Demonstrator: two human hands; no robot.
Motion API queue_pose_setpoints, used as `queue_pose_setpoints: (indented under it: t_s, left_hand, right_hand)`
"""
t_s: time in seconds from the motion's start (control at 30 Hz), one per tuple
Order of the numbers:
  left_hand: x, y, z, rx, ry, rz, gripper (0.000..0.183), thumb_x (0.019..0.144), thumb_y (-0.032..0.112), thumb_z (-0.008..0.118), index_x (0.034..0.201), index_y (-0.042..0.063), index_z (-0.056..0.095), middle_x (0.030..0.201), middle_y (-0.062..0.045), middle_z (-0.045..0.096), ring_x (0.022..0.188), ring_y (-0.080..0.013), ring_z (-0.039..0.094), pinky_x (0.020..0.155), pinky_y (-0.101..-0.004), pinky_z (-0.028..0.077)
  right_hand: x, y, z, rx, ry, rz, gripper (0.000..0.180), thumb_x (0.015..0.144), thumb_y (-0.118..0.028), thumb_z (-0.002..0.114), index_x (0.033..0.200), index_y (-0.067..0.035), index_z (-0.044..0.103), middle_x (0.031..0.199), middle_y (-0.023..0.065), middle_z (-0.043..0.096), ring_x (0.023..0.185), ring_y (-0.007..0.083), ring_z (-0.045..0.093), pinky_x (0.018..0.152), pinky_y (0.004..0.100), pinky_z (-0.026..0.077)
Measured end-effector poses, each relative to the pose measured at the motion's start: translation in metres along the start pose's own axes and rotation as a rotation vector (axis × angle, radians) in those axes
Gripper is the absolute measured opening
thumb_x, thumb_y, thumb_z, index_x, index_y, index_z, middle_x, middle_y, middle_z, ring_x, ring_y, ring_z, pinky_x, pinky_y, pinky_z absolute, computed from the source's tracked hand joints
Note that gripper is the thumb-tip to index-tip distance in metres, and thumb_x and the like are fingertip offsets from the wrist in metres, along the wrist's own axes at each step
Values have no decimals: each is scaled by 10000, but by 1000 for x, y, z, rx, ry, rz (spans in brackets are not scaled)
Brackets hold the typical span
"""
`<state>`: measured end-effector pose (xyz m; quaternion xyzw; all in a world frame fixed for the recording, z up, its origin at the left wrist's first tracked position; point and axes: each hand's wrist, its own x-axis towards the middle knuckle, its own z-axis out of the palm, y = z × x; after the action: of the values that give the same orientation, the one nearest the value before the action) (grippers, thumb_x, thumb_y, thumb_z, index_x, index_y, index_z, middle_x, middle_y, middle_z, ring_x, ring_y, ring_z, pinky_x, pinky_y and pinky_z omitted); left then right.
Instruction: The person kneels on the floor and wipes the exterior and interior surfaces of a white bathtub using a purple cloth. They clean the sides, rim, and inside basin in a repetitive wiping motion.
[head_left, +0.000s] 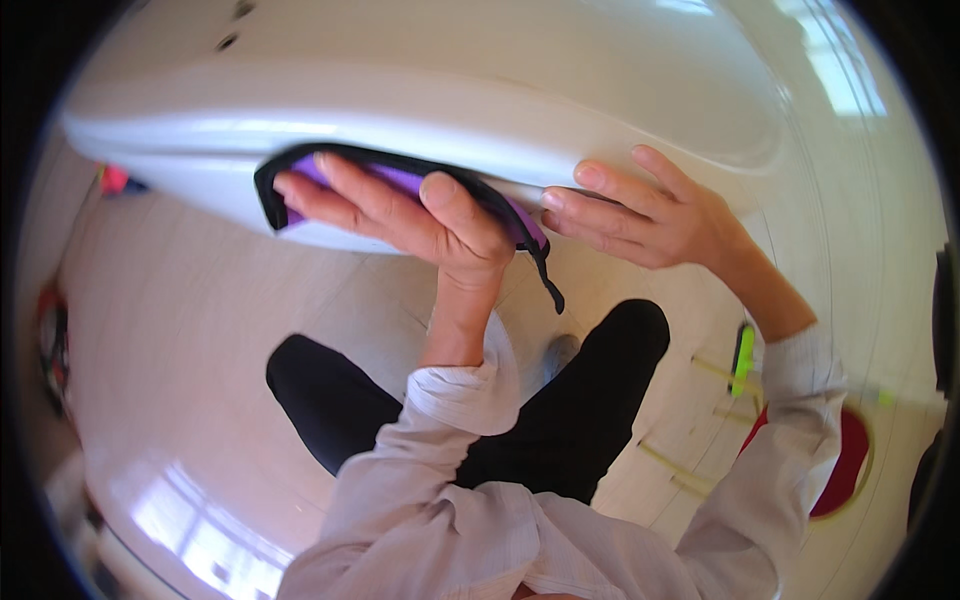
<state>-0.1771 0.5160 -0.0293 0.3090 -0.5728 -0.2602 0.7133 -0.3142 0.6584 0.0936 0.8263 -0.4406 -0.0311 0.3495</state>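
A purple cloth with black edging and a black loop (346, 174) lies along the rim of a glossy white basin-like fixture (180, 131). My left hand (412, 217) holds the cloth flat against that rim, its fingers stretched to the left and its thumb raised. To the right of it, my right hand (645, 214) has its fingers spread, with the fingertips at the rim beside the cloth's right end. No object shows in my right hand; its palm side is hidden. The black loop hangs down between my two wrists.
Below are my knees in black trousers (577, 397) over a pale tiled floor (187, 322). At the right stand a red-seated stool (847, 465) with yellowish legs and a green and black object (742, 360). Red and dark items (54, 345) lie at the left edge.
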Motion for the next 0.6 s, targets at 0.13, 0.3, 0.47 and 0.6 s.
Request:
queue_pose_setpoints:
  t_s: [0.13,0.3,0.47,0.6]
  left_hand:
    - [-7,10,6,37,-12,21,723,1138,417,402,1695,-5,215,1772,-271,37,1643,-425,37,1301,-525,44]
    - [5,8,-1,83,60,7,649,1137,310,428,1673,-22,273,1769,-266,108,1640,-414,107,1308,-479,97]
    - [6,8,12,119,131,51,606,1118,272,474,1635,-25,371,1748,-253,216,1635,-375,170,1305,-436,143]
    - [24,-17,-19,76,158,-23,614,1125,309,473,1640,-8,365,1760,-222,209,1644,-347,149,1309,-412,138]
  right_hand:
    - [-9,-1,-17,1,-52,45,345,1001,-282,709,1340,-223,731,1503,-119,619,1445,104,537,1273,462,357]
    - [-5,-18,-26,85,-140,183,442,1003,-213,611,1438,-265,669,1644,-102,493,1533,176,445,1278,465,307]
    - [-30,-14,-11,96,-39,120,466,1001,-206,590,1463,-179,646,1686,0,440,1594,270,347,1282,506,246]
    - [9,-39,1,165,36,90,351,974,-207,665,1310,-115,706,1588,31,530,1571,281,364,1240,506,314]
